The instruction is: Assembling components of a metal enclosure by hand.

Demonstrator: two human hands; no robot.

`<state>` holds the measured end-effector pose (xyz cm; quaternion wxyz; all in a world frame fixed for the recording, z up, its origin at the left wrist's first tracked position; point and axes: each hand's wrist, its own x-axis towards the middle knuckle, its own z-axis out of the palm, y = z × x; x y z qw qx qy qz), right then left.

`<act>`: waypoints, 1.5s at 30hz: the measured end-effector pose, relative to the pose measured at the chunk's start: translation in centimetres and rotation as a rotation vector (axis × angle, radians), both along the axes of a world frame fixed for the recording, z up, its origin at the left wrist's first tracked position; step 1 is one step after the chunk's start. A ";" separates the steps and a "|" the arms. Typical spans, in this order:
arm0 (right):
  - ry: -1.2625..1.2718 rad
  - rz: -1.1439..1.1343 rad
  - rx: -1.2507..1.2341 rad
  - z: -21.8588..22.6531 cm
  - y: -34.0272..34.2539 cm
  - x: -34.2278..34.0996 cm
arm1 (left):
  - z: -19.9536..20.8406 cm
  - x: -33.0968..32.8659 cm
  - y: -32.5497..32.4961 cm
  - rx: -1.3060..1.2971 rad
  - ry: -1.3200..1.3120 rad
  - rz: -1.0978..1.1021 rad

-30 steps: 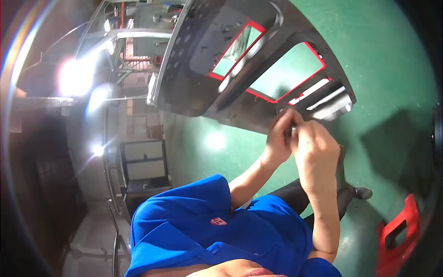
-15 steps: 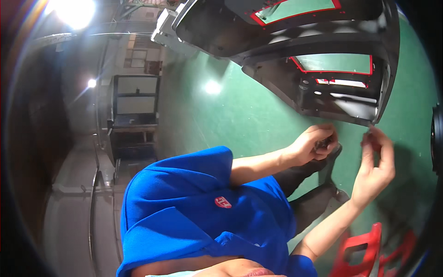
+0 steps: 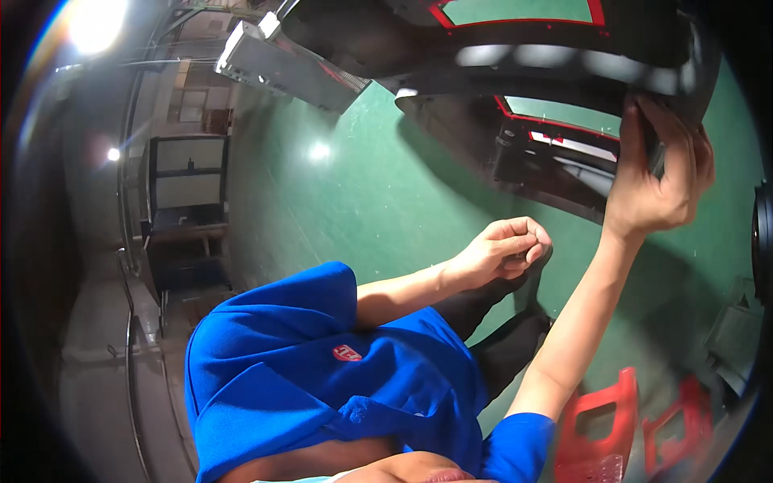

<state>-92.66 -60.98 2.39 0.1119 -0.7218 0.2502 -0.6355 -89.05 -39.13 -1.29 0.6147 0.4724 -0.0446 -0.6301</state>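
while left hand [image 3: 506,249] curls low, right hand [image 3: 660,177] grips black panel [image 3: 564,56] overhead.

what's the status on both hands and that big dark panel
Right hand raised, fingers gripping the edge of the large dark moulded panel with red-trimmed openings. Left hand curled shut, off the panel. Nothing blocking.

The person wears a bright blue short-sleeved shirt [image 3: 322,378] with a small red-and-white badge [image 3: 347,352] on the chest. Both sleeves end above the elbow, leaving the forearms bare. Dark trousers [image 3: 491,338] show below it. The left hand [image 3: 506,248] and right hand [image 3: 660,177] are ungloved.
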 end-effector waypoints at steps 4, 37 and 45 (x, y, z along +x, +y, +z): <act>-0.101 0.002 -0.021 -1.7 0.3 1.1 | -1.4 0.4 0.8 0.062 -0.062 0.000; -0.143 0.185 0.140 -3.6 -1.1 -0.4 | -4.9 -5.6 -1.6 -0.016 -0.208 0.322; 0.186 1.287 0.954 -4.3 6.9 -8.4 | -3.2 -4.4 -1.0 -0.197 -0.191 0.124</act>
